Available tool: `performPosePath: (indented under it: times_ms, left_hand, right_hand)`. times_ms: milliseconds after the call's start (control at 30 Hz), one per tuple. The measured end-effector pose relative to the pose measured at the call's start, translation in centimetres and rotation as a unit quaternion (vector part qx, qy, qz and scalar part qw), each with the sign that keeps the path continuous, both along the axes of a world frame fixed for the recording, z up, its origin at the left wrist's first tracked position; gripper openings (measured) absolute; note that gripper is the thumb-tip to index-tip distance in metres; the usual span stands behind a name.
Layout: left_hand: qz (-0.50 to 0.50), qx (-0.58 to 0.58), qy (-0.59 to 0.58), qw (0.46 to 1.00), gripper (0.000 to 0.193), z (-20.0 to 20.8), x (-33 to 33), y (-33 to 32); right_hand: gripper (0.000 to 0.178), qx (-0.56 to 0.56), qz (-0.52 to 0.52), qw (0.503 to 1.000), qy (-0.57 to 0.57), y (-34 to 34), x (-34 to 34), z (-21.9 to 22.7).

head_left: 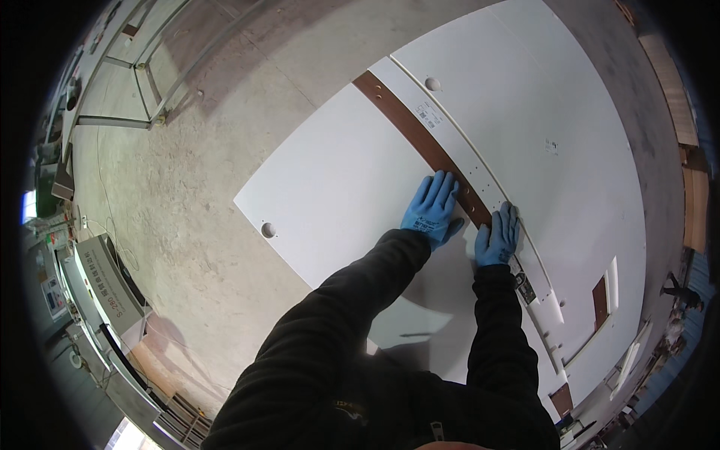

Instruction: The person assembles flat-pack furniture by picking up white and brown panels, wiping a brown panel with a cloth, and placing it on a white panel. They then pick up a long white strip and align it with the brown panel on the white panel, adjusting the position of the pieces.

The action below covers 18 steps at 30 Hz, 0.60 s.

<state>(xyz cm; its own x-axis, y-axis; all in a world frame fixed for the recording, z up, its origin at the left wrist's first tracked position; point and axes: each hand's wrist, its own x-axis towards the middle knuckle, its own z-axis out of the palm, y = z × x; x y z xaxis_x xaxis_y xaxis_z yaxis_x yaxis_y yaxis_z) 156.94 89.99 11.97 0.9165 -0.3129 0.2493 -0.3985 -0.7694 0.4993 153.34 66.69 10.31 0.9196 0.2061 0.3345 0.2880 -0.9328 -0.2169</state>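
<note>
My left hand (431, 210), in a blue glove, lies with fingers stretched out over the left edge of a long brown strip (412, 131). On the left, that strip borders a white panel (322, 165) with a round hole near one corner. My right hand (498, 236), gloved alike, rests with fingers extended across the strip's right side, touching a narrow white board (409, 88) with a label and small holes. Neither hand is wrapped around anything. Just beyond my right wrist sits a small dark piece (525, 288), partly hidden by the sleeve.
A large white panel (540, 97) spreads to the right, with more white and brown pieces (600, 301) lower down. A metal frame (154, 112) stands on the concrete floor (180, 202) at upper left. A grey machine (112, 289) is left; wooden boards (671, 90) and a person (684, 294) are far right.
</note>
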Motion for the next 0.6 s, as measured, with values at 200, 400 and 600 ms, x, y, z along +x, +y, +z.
performPosePath:
  times_ms: [200, 400, 600]
  left_hand:
    - [-0.002, 0.002, 0.002, 1.0, 0.076, 0.02, 0.15, 0.04]
    - [-0.002, -0.001, 0.003, 1.0, 0.075, 0.16, 0.1, -0.03]
    - [-0.004, -0.001, 0.005, 1.0, 0.076, 0.09, 0.06, -0.08]
  right_hand:
    - [0.037, 0.004, -0.006, 1.0, -0.004, 0.0, -0.06, -0.04]
    - [0.035, 0.005, -0.005, 1.0, -0.006, -0.16, -0.08, -0.07]
    - [0.033, -0.004, -0.013, 1.0, 0.006, -0.19, -0.21, -0.02]
